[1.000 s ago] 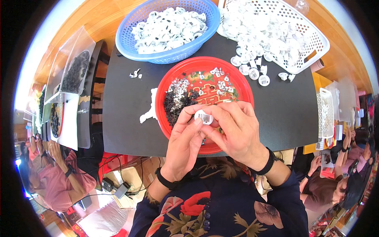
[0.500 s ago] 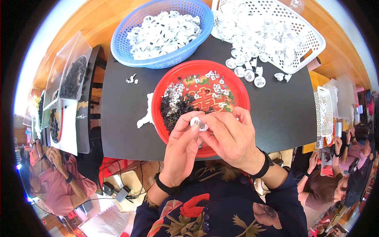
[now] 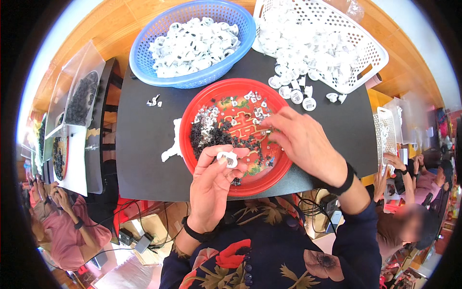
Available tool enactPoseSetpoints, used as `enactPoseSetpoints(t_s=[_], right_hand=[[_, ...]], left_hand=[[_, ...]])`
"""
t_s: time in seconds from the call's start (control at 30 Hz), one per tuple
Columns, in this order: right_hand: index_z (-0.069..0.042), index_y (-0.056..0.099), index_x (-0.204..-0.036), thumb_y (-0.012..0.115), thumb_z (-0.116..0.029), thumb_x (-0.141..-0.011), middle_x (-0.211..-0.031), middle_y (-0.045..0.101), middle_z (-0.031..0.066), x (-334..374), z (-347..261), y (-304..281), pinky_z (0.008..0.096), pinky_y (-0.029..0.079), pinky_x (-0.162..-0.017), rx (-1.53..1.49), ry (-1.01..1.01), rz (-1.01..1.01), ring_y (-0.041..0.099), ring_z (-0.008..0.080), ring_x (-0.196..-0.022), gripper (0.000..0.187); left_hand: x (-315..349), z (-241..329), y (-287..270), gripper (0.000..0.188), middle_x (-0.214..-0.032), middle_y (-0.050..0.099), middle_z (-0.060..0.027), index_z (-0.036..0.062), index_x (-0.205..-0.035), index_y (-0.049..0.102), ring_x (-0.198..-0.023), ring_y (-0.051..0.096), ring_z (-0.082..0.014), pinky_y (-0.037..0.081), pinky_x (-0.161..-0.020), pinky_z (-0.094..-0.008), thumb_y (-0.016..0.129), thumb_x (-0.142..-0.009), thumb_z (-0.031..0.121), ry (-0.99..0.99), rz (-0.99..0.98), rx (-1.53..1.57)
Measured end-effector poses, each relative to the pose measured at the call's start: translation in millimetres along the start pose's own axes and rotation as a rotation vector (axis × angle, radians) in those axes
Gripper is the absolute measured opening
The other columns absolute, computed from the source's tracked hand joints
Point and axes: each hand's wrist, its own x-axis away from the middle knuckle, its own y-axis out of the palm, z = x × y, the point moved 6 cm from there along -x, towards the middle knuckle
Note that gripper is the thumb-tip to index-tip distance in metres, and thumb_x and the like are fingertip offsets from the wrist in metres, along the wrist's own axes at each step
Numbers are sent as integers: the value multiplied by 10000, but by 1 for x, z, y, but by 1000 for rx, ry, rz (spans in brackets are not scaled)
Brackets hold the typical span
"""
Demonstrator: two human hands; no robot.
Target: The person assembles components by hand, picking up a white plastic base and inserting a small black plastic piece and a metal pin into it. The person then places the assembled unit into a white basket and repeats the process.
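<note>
My left hand pinches a white round plastic part between thumb and fingers, above the near edge of a red tray. On the tray's left lies a heap of small black pieces, with a pile of small shiny metal pieces on it. More metal pieces are scattered at the tray's far right. My right hand reaches over the tray's right side, thumb and index finger apart beside a few metal pieces. I see nothing held in it.
A blue basket full of white parts stands at the far left, a white basket at the far right. White parts spill onto the dark table. Loose pieces and white tissue lie left. Co-workers sit at both sides.
My right hand has let go of the white part and moved right and away to the metal pieces on the tray. My left hand keeps the part, slightly lower and further left.
</note>
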Motion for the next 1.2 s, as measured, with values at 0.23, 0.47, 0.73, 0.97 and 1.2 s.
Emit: enactPoseSetpoints(t_s=[0.23,0.47,0.73,0.97,1.2], right_hand=[[-90,668,-1080,683,-96,-864,-995,604,109,-52,-17,26,440,491,-720,170,-277,28,640,317,-834,217],[-60,643,-944,697,-121,-859,-948,631,124,-77,-18,60,451,490,-711,291,-246,-49,649,326,-843,118],[-40,683,-872,666,-120,-854,-882,690,157,-78,14,20,485,537,-734,115,-106,26,683,362,-847,83],[-57,667,-874,678,-131,-846,-873,666,141,-71,13,31,481,531,-716,92,-175,-28,676,355,-827,80],[-60,650,-916,640,-106,-855,-885,650,122,-66,7,31,462,502,-699,316,-193,45,667,341,-810,77]], left_hand=[[3,3,-2,227,-1219,676,-217,46,-1215,588,-933,673,-194,517,-854,-320,485,-1025,116,10,-70,17],[3,2,-5,202,-1224,676,-214,45,-1184,602,-886,651,-169,522,-836,-307,485,-1027,92,-71,-80,33],[1,2,-7,265,-1261,660,-221,37,-1260,598,-889,640,-170,529,-857,-326,479,-1028,81,-78,-124,109],[-2,-4,-11,376,-1293,641,-220,-6,-1385,546,-930,632,-183,520,-884,-341,467,-1027,77,-114,-50,80],[-2,-3,-11,291,-1279,643,-217,-1,-1270,590,-928,637,-176,515,-890,-335,469,-1019,79,-54,-66,58]])
